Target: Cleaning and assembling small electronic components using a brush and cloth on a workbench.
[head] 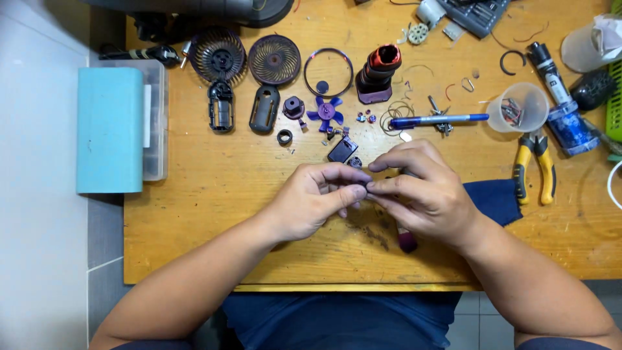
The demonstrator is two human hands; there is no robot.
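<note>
Two bare hands met over the wooden table [214, 194], fingertips touching. The left hand [311, 201] and the right hand [421, 191] pinched one small dark part [369, 186] between thumbs and forefingers — fingers closed on it, its exact kind too small to tell. A purple-tipped tool handle [408, 241] protruded below the right palm, held under the curled fingers. Just beyond the fingertips lay a small black motor housing [342, 150]; farther out sat a purple fan blade [326, 113], two round fan grilles [275, 59] and a ring [328, 71]. A blue pen [440, 119] lay beyond the right knuckles. Yellow-handled pliers [534, 165] rested well to the right of that hand — beside a dark blue cloth [499, 198] at the wrist.
</note>
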